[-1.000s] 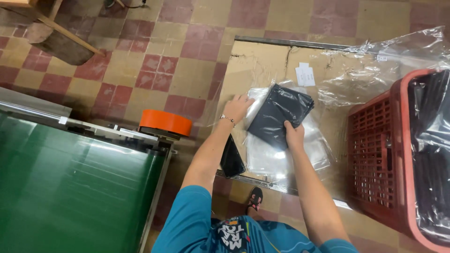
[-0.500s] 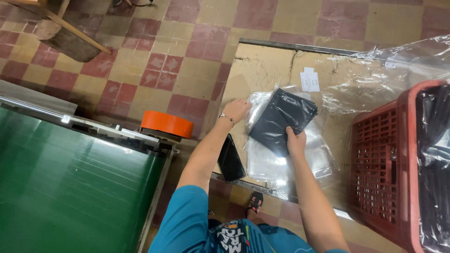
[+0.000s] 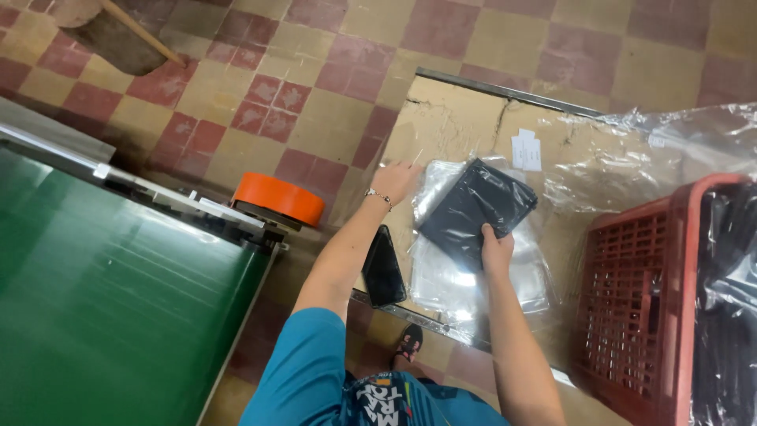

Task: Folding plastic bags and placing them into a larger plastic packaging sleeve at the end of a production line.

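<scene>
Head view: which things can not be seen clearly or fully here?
- Red crate: cut off by the right and bottom edges; a plastic liner blurs its contents.
- White label on the cardboard: too small to make out.
- Dark folded item: its kind is unclear under shiny wrapping; the right hand covers one corner.
- Left hand: fingertips hidden at the clear bags.

Dark square package (image 3: 475, 211) in clear film, lying tilted atop a stack of clear plastic bags (image 3: 481, 276). Small white paper label (image 3: 526, 150) just beyond that stack, on cardboard. Black phone (image 3: 383, 268), screen dark, just left of it.
</scene>
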